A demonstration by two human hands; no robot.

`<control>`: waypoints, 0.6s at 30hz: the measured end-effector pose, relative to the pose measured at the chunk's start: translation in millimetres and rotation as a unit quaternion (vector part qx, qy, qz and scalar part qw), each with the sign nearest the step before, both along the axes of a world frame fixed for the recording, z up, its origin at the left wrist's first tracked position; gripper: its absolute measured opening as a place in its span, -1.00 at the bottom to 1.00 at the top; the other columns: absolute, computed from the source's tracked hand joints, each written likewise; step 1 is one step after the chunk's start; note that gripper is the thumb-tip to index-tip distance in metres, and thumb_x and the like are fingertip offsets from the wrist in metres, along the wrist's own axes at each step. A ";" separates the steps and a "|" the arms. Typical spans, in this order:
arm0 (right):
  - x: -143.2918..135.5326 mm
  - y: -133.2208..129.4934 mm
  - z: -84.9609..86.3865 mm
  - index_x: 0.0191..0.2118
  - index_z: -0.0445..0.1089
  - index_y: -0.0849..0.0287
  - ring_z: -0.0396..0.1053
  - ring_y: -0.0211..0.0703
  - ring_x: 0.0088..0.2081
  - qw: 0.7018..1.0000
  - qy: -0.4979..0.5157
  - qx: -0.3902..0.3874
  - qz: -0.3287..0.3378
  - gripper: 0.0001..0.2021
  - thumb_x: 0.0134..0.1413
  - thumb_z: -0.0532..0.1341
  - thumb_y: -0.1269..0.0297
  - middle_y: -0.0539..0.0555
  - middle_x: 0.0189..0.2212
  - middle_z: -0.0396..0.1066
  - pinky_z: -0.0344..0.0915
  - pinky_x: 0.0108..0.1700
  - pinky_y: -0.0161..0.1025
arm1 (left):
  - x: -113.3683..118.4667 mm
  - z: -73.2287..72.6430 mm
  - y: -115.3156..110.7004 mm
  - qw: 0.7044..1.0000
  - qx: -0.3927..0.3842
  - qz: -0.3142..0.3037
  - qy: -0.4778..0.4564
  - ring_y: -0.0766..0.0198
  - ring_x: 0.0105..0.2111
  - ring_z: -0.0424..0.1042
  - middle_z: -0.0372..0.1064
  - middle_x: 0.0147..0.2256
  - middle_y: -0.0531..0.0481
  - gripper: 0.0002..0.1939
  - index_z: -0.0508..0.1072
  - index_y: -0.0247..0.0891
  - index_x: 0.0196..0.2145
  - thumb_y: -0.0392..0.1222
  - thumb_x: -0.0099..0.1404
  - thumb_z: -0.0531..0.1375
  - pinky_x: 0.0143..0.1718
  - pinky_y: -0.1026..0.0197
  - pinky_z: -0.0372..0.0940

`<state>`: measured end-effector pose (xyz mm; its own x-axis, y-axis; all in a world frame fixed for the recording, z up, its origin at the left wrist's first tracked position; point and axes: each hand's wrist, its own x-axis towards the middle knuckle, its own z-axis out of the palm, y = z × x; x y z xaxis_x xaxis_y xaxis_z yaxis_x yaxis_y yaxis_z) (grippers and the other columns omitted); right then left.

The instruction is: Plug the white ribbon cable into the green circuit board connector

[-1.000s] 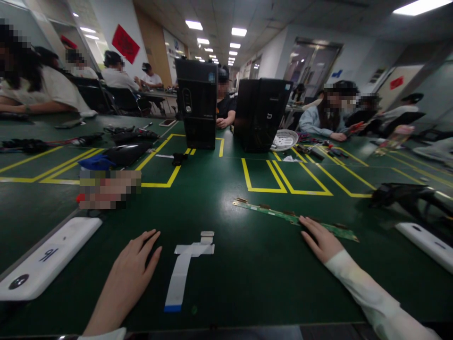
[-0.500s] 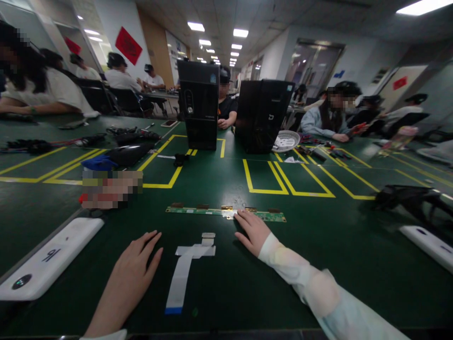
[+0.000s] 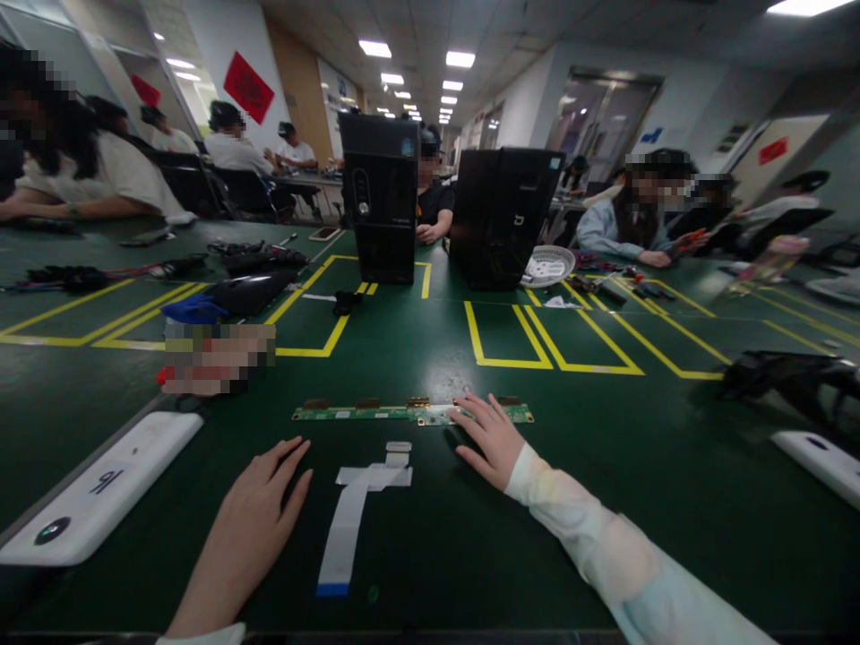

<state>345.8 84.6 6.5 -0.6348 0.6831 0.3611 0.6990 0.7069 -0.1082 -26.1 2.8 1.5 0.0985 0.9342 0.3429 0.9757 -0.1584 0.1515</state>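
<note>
A long, narrow green circuit board [image 3: 390, 412] lies crosswise on the dark green table. My right hand [image 3: 490, 439] is over its right part, fingers apart, the fingertips at the board; whether they touch it I cannot tell. Nearer to me lies a white flat ribbon cable [image 3: 346, 537] with a blue end and a connector at its top, between my two hands. To the left of the cable, my left hand [image 3: 259, 511] rests with fingers spread and holds nothing.
Two black computer towers [image 3: 380, 202] [image 3: 503, 219] stand at the back. A white device [image 3: 100, 488] lies at left, another [image 3: 816, 461] at right. Yellow tape [image 3: 514, 363] marks the table. Cables, a blue object and a white basket [image 3: 549, 266] lie farther off. Several people sit around.
The circuit board has shifted slightly left. My right hand has moved a little right, its fingers more spread. My left hand has hardly moved.
</note>
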 end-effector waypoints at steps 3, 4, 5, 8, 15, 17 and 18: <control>27.3 9.6 -4.3 0.21 0.23 0.20 0.05 0.05 0.28 0.999 0.037 0.019 0.024 -0.54 0.33 -0.07 0.11 0.27 0.22 0.19 0.08 0.24 0.17 | 1.0 1.7 -0.4 1.000 -0.003 -0.001 0.005 -0.08 0.08 0.36 0.33 0.10 -0.30 -0.42 0.39 -0.36 0.10 0.09 0.38 -0.09 0.12 -0.20 0.23; 35.8 11.9 -6.2 0.20 0.25 0.21 0.10 0.05 0.26 0.998 0.046 0.022 0.030 -0.55 0.34 -0.08 0.12 0.28 0.19 0.21 0.14 0.22 0.14 | 1.3 2.1 -0.4 1.000 -0.004 0.000 0.008 -0.08 0.08 0.36 0.33 0.10 -0.31 -0.42 0.39 -0.36 0.10 0.09 0.38 -0.09 0.12 -0.20 0.24; 43.5 13.5 -7.8 0.18 0.26 0.21 0.14 0.04 0.23 0.998 0.051 0.022 0.031 -0.56 0.34 -0.08 0.13 0.29 0.17 0.24 0.19 0.19 0.12 | 1.5 2.3 -0.4 1.000 -0.004 0.000 0.010 -0.08 0.07 0.36 0.33 0.10 -0.31 -0.42 0.39 -0.36 0.10 0.09 0.38 -0.09 0.12 -0.19 0.24; 59.3 13.9 -10.6 0.16 0.28 0.20 0.24 0.02 0.16 0.998 0.056 0.015 0.024 -0.59 0.34 -0.06 0.16 0.28 0.11 0.30 0.27 0.12 0.07 | 2.0 2.5 -0.4 1.000 -0.002 0.002 0.011 -0.08 0.07 0.36 0.34 0.09 -0.30 -0.42 0.40 -0.36 0.10 0.09 0.38 -0.10 0.11 -0.19 0.25; 56.3 7.6 -7.6 0.15 0.30 0.18 0.25 0.04 0.13 0.999 0.033 -0.005 0.017 -0.58 0.32 -0.03 0.11 0.26 0.09 0.31 0.26 0.11 0.07 | 3.6 5.3 0.2 1.000 -0.004 -0.003 -0.010 -0.05 0.08 0.33 0.32 0.10 -0.28 -0.44 0.37 -0.33 0.12 0.09 0.38 -0.07 0.11 -0.17 0.25; 50.0 5.2 -7.1 0.15 0.30 0.18 0.24 0.06 0.12 1.000 0.025 -0.008 0.012 -0.57 0.31 -0.03 0.09 0.27 0.10 0.30 0.25 0.11 0.09 | 5.5 7.7 1.0 1.000 -0.012 -0.003 -0.019 -0.05 0.09 0.33 0.31 0.11 -0.26 -0.45 0.36 -0.30 0.14 0.07 0.38 -0.07 0.11 -0.17 0.26; 46.9 3.9 -7.1 0.15 0.30 0.18 0.24 0.07 0.12 1.000 0.021 -0.009 0.011 -0.56 0.30 -0.02 0.08 0.27 0.10 0.29 0.24 0.11 0.10 | 7.1 9.2 1.5 1.000 -0.015 -0.003 -0.024 -0.04 0.10 0.32 0.31 0.12 -0.25 -0.46 0.36 -0.29 0.14 0.07 0.38 -0.07 0.11 -0.17 0.27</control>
<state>392.7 88.4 -0.7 -0.6340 0.6757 0.3761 0.6783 0.7195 -0.1492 -19.0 4.3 10.6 0.0876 0.9438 0.3186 0.9663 -0.1582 0.2029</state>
